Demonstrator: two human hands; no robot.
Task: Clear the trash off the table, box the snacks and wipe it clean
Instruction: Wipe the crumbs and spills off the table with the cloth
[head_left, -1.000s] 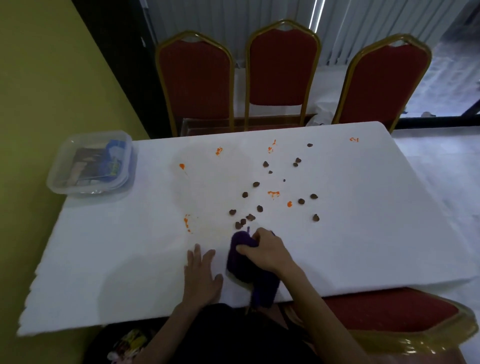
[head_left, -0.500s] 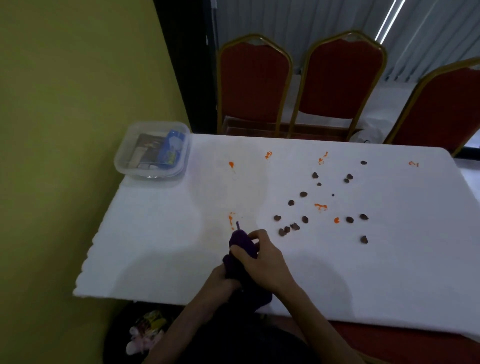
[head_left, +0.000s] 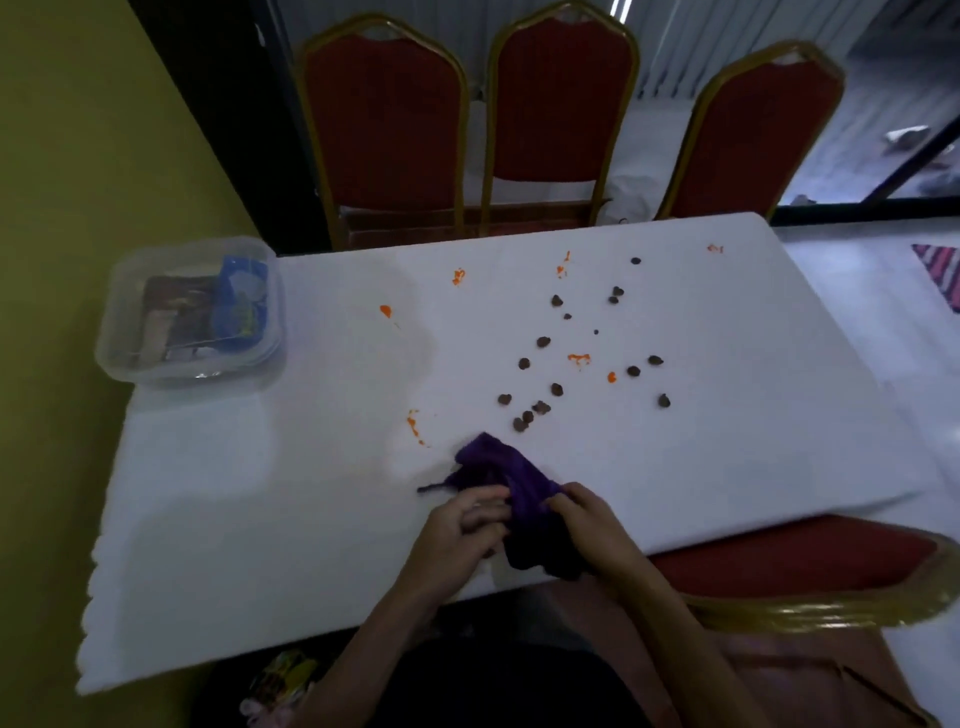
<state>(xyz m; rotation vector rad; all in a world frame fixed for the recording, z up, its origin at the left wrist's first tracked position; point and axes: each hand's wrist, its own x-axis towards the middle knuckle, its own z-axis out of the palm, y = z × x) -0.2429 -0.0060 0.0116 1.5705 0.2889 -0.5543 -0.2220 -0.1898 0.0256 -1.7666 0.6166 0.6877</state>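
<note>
A purple cloth (head_left: 506, 478) lies bunched near the front edge of the white table (head_left: 249, 499). My right hand (head_left: 587, 525) grips its right side and my left hand (head_left: 462, 525) holds its left edge. Beyond the cloth, several dark brown crumbs (head_left: 543, 342) and orange smears (head_left: 577, 358) are scattered over the middle of the table. A clear plastic box (head_left: 192, 312) with snack packets inside stands at the far left corner.
Three red chairs with gold frames (head_left: 384, 119) stand behind the table's far edge. Another red chair seat (head_left: 789, 561) is at my right, under the front edge. A yellow wall runs along the left. A colourful wrapper (head_left: 283, 675) lies below the table's front edge.
My left hand has come off the table top and taken hold of the cloth. The cloth has been spread out wider between both hands.
</note>
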